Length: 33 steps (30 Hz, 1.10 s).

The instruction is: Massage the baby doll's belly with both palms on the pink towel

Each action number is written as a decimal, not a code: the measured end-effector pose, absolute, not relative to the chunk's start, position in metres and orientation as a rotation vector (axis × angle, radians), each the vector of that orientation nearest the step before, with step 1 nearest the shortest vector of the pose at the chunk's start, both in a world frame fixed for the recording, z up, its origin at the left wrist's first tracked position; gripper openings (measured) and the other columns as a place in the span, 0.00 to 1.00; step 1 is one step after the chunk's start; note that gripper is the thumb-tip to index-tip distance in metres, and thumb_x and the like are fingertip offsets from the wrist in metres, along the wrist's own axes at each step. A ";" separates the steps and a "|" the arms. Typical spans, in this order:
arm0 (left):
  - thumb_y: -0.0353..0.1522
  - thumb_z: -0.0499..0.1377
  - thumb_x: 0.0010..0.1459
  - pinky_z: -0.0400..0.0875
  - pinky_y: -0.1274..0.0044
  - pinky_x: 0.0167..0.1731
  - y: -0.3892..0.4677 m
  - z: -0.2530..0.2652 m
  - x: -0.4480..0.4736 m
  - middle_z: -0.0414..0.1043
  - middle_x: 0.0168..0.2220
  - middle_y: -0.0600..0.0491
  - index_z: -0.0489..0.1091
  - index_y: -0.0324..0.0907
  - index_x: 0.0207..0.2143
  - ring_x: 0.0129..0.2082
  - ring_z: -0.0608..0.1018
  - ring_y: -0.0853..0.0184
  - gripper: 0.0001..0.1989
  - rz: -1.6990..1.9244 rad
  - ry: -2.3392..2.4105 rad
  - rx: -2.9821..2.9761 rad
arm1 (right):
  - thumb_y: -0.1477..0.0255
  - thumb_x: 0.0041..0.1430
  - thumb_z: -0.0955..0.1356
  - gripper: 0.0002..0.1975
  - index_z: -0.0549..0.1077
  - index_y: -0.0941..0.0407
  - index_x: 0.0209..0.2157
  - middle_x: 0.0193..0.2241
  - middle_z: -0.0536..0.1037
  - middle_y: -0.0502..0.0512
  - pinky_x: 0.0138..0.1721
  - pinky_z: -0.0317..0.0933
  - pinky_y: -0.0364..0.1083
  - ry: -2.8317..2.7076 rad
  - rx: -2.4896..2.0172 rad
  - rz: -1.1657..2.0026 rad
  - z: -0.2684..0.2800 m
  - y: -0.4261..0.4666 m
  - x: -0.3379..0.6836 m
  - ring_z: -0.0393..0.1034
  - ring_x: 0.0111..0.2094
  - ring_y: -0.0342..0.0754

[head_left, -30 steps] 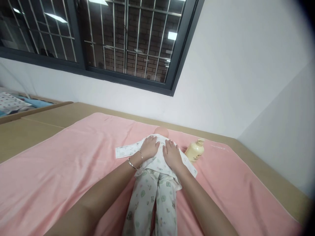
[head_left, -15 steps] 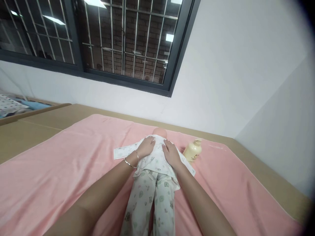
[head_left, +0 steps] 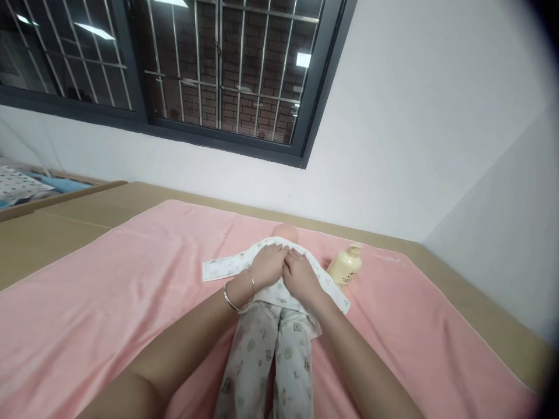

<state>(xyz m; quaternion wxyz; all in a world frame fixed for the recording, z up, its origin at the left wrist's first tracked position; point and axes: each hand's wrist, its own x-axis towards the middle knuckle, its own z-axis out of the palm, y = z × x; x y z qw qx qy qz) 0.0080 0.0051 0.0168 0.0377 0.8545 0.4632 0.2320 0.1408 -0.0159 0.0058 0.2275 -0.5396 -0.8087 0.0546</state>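
Note:
A baby doll lies stretched out in front of me, its bare head [head_left: 285, 232] at the far end. It wears a white printed top [head_left: 227, 267] and matching printed trousers [head_left: 290, 355]. My left hand [head_left: 269, 266], with a silver bangle at the wrist, rests flat on the upper middle of the top, fingers extended. Close against it, my right hand [head_left: 301, 276] lies flat on the same part, fingers also extended. The fingertips of both hands nearly meet at the middle. Whether the doll is face up or face down I cannot tell.
A cream pump bottle [head_left: 345, 266] leans beside the doll's right-hand sleeve. Under everything spreads a pink blanket [head_left: 144, 279] on a tan surface [head_left: 82, 218]. A white wall and a barred window [head_left: 227, 75] stand behind. Dotted and blue cloths [head_left: 26, 185] lie at far left.
Both hands have slid inward over the doll's top, from its two sides to its middle, and now lie together. The doll and the bottle have stayed in place.

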 end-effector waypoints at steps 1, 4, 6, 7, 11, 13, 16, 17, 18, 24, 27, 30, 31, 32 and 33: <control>0.28 0.48 0.62 0.58 0.67 0.60 0.011 0.014 0.006 0.69 0.56 0.43 0.67 0.39 0.53 0.57 0.69 0.58 0.19 0.719 1.430 2.633 | 0.70 0.66 0.57 0.25 0.61 0.54 0.64 0.64 0.60 0.57 0.65 0.41 0.56 -2.200 -1.485 0.155 0.002 -0.009 0.147 0.50 0.66 0.54; 0.33 0.44 0.66 0.55 0.65 0.62 0.026 0.007 -0.002 0.65 0.60 0.40 0.65 0.35 0.55 0.61 0.66 0.57 0.20 0.738 1.502 2.616 | 0.63 0.69 0.55 0.25 0.63 0.58 0.62 0.63 0.62 0.60 0.65 0.42 0.55 -2.085 -1.538 0.151 -0.011 0.011 0.163 0.52 0.65 0.53; 0.39 0.44 0.67 0.57 0.65 0.62 0.032 0.003 -0.005 0.65 0.60 0.40 0.65 0.35 0.55 0.61 0.66 0.56 0.22 0.757 1.550 2.527 | 0.60 0.69 0.55 0.27 0.63 0.60 0.62 0.63 0.63 0.62 0.65 0.40 0.55 -2.030 -1.592 0.164 -0.017 0.018 0.170 0.52 0.65 0.53; 0.40 0.45 0.67 0.58 0.65 0.61 0.033 0.002 -0.005 0.65 0.60 0.41 0.65 0.36 0.55 0.61 0.66 0.56 0.23 0.763 1.568 2.489 | 0.59 0.69 0.54 0.28 0.63 0.60 0.62 0.63 0.62 0.62 0.65 0.40 0.56 -2.021 -1.616 0.164 -0.018 0.019 0.171 0.52 0.65 0.53; 0.39 0.45 0.66 0.58 0.63 0.60 0.028 0.000 -0.001 0.66 0.59 0.37 0.65 0.35 0.54 0.61 0.66 0.53 0.23 0.722 1.661 2.460 | 0.63 0.70 0.52 0.27 0.63 0.63 0.61 0.61 0.64 0.68 0.63 0.43 0.58 -2.049 -1.723 0.031 -0.009 0.004 0.160 0.55 0.63 0.57; 0.37 0.45 0.65 0.58 0.61 0.59 0.023 0.001 0.001 0.65 0.59 0.36 0.64 0.34 0.55 0.61 0.65 0.52 0.22 0.677 1.663 2.489 | 0.67 0.69 0.52 0.26 0.63 0.66 0.61 0.58 0.66 0.72 0.61 0.46 0.58 -2.079 -1.784 -0.052 -0.002 -0.011 0.148 0.58 0.61 0.60; 0.32 0.47 0.63 0.58 0.63 0.60 0.020 0.008 0.002 0.68 0.57 0.40 0.66 0.37 0.52 0.60 0.67 0.55 0.18 0.599 1.509 2.594 | 0.71 0.66 0.56 0.27 0.60 0.68 0.63 0.61 0.62 0.73 0.63 0.43 0.57 -2.182 -1.775 -0.079 0.007 -0.031 0.130 0.56 0.63 0.61; 0.30 0.47 0.62 0.59 0.65 0.59 0.020 0.011 0.001 0.71 0.54 0.41 0.68 0.38 0.50 0.58 0.69 0.56 0.17 0.577 1.452 2.623 | 0.73 0.65 0.57 0.27 0.59 0.68 0.63 0.62 0.61 0.72 0.64 0.42 0.57 -2.217 -1.746 -0.061 0.009 -0.035 0.127 0.54 0.64 0.61; 0.29 0.46 0.62 0.61 0.66 0.58 0.020 0.014 0.001 0.73 0.51 0.41 0.70 0.38 0.47 0.55 0.71 0.57 0.16 0.573 1.412 2.636 | 0.73 0.64 0.57 0.27 0.59 0.68 0.63 0.63 0.60 0.71 0.64 0.41 0.56 -2.240 -1.711 -0.034 0.010 -0.036 0.126 0.52 0.65 0.60; 0.32 0.44 0.66 0.63 0.68 0.57 0.034 0.006 -0.002 0.72 0.52 0.43 0.70 0.37 0.48 0.53 0.72 0.59 0.18 0.828 1.434 2.529 | 0.66 0.69 0.53 0.27 0.58 0.63 0.64 0.66 0.55 0.62 0.66 0.40 0.54 -2.116 -1.632 0.172 -0.003 -0.005 0.145 0.46 0.67 0.54; 0.35 0.45 0.66 0.57 0.64 0.61 0.039 -0.008 -0.001 0.67 0.58 0.41 0.66 0.35 0.53 0.59 0.67 0.56 0.20 0.863 1.542 2.507 | 0.59 0.68 0.55 0.29 0.58 0.60 0.65 0.66 0.55 0.61 0.66 0.37 0.55 -2.058 -1.633 0.211 -0.012 0.008 0.156 0.44 0.68 0.53; 0.36 0.45 0.67 0.55 0.63 0.62 0.042 -0.017 0.000 0.66 0.59 0.41 0.65 0.36 0.54 0.61 0.65 0.56 0.20 0.874 1.569 2.508 | 0.58 0.68 0.55 0.29 0.59 0.59 0.64 0.66 0.56 0.61 0.67 0.36 0.56 -2.043 -1.600 0.207 -0.018 0.011 0.160 0.45 0.68 0.53; 0.36 0.45 0.67 0.55 0.63 0.63 0.042 -0.018 0.001 0.66 0.59 0.42 0.65 0.36 0.54 0.61 0.65 0.57 0.20 0.881 1.567 2.505 | 0.58 0.68 0.55 0.29 0.59 0.59 0.64 0.66 0.56 0.61 0.67 0.36 0.56 -2.038 -1.595 0.203 -0.019 0.011 0.160 0.45 0.68 0.53; 0.36 0.45 0.67 0.55 0.63 0.62 0.042 -0.018 0.001 0.67 0.59 0.42 0.66 0.37 0.54 0.61 0.65 0.57 0.20 0.891 1.563 2.498 | 0.58 0.68 0.55 0.29 0.59 0.59 0.64 0.66 0.56 0.61 0.67 0.35 0.56 -2.035 -1.593 0.199 -0.020 0.010 0.160 0.45 0.68 0.53; 0.36 0.45 0.66 0.55 0.64 0.62 0.041 -0.018 0.001 0.67 0.59 0.43 0.66 0.37 0.54 0.61 0.65 0.57 0.20 0.901 1.556 2.493 | 0.58 0.68 0.56 0.29 0.59 0.59 0.64 0.66 0.56 0.61 0.67 0.35 0.56 -2.033 -1.590 0.197 -0.020 0.010 0.160 0.45 0.68 0.53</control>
